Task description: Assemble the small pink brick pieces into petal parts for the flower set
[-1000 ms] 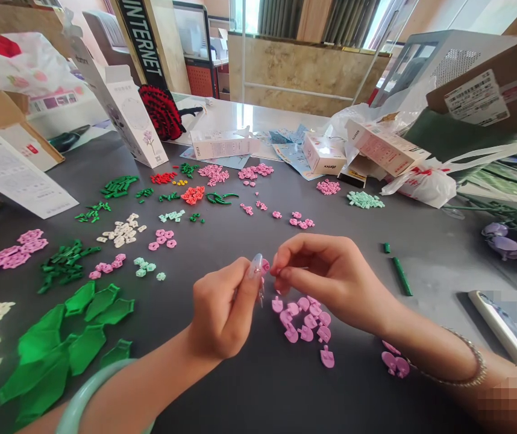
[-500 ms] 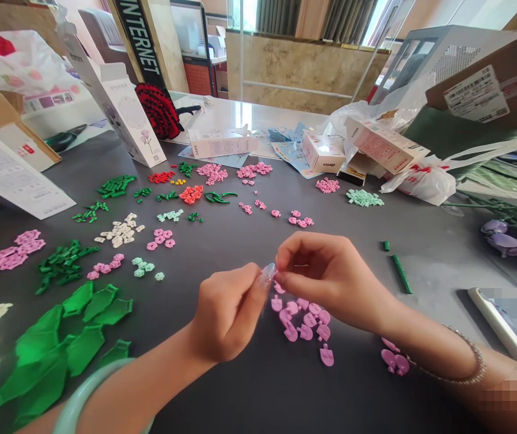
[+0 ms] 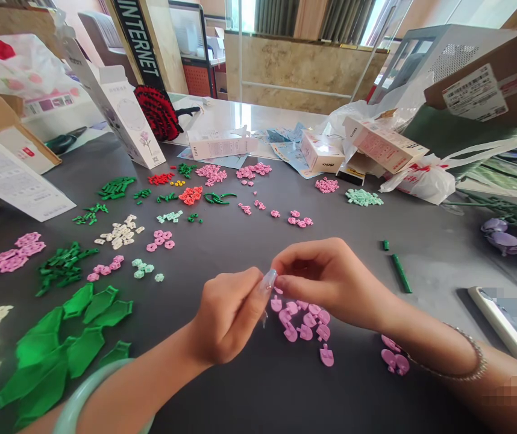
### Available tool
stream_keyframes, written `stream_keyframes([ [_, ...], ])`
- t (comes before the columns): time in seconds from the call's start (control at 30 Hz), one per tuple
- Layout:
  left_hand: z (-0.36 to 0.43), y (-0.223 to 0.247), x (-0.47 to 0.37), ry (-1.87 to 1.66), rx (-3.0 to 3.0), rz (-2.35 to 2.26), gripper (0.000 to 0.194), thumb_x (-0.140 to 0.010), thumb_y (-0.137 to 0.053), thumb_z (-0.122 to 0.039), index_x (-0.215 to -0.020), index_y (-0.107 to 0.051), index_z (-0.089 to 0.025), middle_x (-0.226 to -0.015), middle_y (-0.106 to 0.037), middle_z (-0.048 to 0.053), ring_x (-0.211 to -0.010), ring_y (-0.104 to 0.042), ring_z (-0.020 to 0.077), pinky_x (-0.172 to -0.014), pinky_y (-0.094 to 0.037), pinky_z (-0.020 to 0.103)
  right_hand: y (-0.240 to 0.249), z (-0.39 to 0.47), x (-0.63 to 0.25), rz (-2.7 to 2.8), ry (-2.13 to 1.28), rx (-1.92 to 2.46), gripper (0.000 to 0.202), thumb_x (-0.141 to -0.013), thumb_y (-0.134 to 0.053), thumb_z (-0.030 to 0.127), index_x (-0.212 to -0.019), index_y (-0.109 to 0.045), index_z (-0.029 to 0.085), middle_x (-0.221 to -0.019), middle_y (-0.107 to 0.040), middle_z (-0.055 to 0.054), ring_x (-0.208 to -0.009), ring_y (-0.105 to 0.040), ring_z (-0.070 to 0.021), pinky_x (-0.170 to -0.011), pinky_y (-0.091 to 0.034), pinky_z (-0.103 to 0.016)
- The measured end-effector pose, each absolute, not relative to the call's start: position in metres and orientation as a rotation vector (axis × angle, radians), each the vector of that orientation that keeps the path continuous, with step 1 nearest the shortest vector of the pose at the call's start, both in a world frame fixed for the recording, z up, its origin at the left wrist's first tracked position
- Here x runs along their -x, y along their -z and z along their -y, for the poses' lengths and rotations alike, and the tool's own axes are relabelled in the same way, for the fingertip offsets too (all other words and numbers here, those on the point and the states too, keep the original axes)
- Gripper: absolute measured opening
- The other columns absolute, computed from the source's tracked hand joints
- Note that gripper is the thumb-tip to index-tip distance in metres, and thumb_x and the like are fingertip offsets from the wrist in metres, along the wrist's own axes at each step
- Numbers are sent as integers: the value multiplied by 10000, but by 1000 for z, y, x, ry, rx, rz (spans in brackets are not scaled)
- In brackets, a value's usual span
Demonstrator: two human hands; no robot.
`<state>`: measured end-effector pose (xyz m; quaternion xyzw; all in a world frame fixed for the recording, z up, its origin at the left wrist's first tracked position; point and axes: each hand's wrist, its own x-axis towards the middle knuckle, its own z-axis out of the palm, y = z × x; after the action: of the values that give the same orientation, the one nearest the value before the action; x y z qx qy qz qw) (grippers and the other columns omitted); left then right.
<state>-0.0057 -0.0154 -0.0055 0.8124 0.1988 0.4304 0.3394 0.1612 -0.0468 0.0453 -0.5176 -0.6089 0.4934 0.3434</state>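
My left hand [image 3: 234, 310] is closed, its thumb and forefinger pinched at the middle of the table. The fingertips of my right hand [image 3: 324, 277] meet it there, also in a pinch. Whatever lies between the fingers is hidden. Just below my right hand is a loose group of pink rounded building-block pieces [image 3: 304, 331], with one pink piece [image 3: 326, 355] lying apart towards me. A few more pink pieces [image 3: 394, 363] are beside my right forearm. Beyond that hand lie a dark green rod [image 3: 402, 274] and a short green piece [image 3: 385, 245].
Large green leaf pieces [image 3: 41, 355], white pieces [image 3: 122, 232] and dark green pieces [image 3: 64, 268] are sorted in piles at the left. Farther back are pale green pieces [image 3: 364, 198]. Boxes, including a tall white box [image 3: 127, 117], line the far edge. A phone-like device [image 3: 488, 310] lies right.
My right hand has shifted slightly left and down, its fingertips closer against my left fingers. The piles on the table look unchanged.
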Motion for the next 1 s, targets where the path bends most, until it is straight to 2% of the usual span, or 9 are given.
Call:
stream_keyframes([
  [0.27, 16, 5, 5, -1130, -2152, -486, 346, -910, -349, -124, -593, -476, -175, -452, -491, -27, -372, -450, 65, -379, -365, 179, -46, 46, -162, 1622, -1310, 1344, 89, -774, -562, 195, -710, -589, 141, -565, -495, 33, -508, -395, -58, -452, -333, -181],
  [0.47, 14, 7, 5, -1198, -2192, -504, 345, -915, -355, -136, -588, -455, -175, -456, -468, -33, -373, -428, 62, -379, -340, 187, -49, 47, -164, 1643, -1319, 1326, 84, -774, -590, 208, -740, -615, 136, -609, -559, 9, -533, -457, -70, -482, -390, -188],
  [0.67, 12, 9, 8, -1154, -2247, -397, 348, -933, -316, -191, -616, -459, -188, -451, -479, -24, -379, -439, 82, -395, -369, 201, -50, 45, -170, 1659, -1415, 1265, 187, -759, -659, 326, -735, -645, 141, -598, -592, 1, -526, -504, -81, -463, -422, -191],
  [0.83, 14, 9, 7, -1137, -2226, -431, 339, -928, -323, -159, -624, -471, -180, -469, -486, -29, -378, -438, 69, -397, -371, 184, -47, 44, -168, 1612, -1377, 1281, 263, -765, -646, 397, -712, -638, 139, -605, -607, -17, -548, -543, -97, -501, -462, -212],
  [1.0, 13, 6, 4, -1127, -2191, -541, 335, -923, -338, -134, -614, -463, -174, -476, -482, -38, -385, -452, 58, -402, -365, 167, -45, 43, -166, 1629, -1282, 1341, 223, -801, -608, 361, -773, -651, 144, -657, -627, -19, -577, -551, -98, -535, -462, -214],
])
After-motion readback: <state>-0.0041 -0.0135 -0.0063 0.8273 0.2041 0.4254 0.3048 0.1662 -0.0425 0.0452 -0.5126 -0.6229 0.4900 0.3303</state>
